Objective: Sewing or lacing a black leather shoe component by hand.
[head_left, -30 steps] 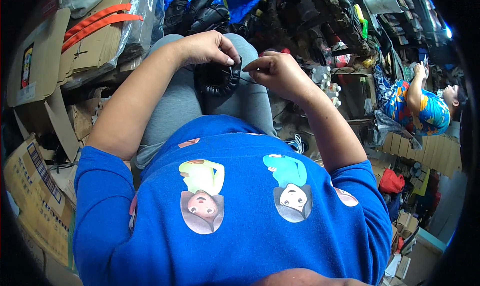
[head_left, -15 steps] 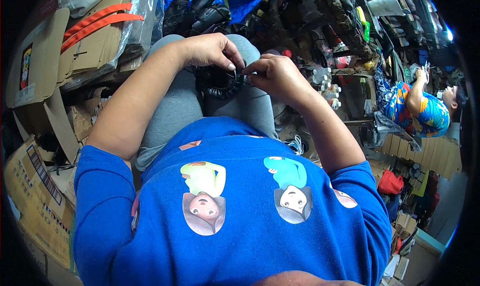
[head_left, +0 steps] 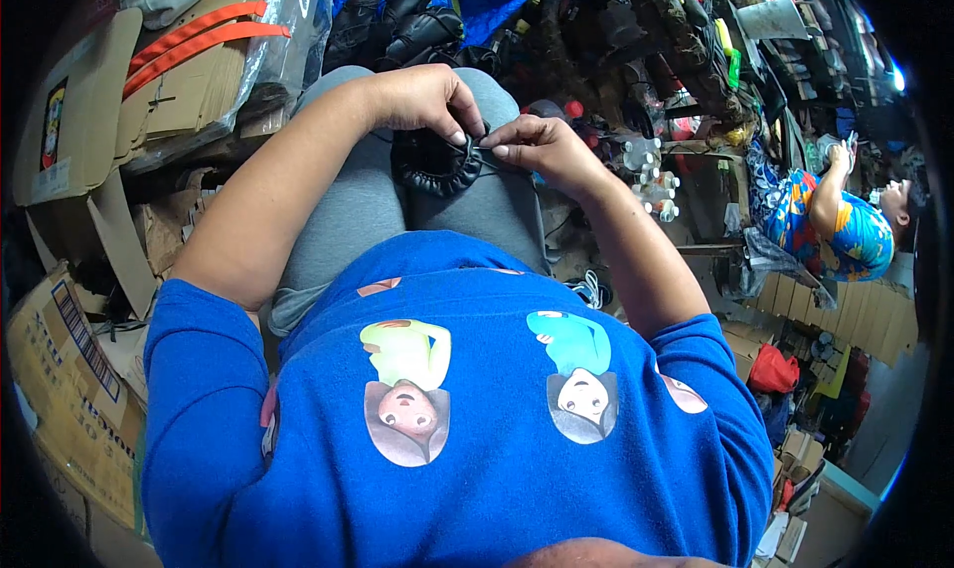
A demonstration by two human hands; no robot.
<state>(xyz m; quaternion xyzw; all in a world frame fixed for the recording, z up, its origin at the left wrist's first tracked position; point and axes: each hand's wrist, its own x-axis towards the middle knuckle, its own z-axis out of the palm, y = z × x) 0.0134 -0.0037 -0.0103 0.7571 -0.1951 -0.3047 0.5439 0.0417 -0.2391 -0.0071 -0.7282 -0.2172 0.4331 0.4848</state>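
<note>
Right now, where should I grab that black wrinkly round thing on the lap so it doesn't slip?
Probably by its ribbed outer rim, coming in from both sides. The black ring-shaped piece lies on the grey-trousered lap, and its ridges give fingers something to catch. The left hand already curls over its top-left edge, and the right hand pinches its right edge.

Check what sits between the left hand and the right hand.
Head view: a black ribbed ring-shaped rubber piece spans from left hand to right hand, both pinching its rim.
</note>
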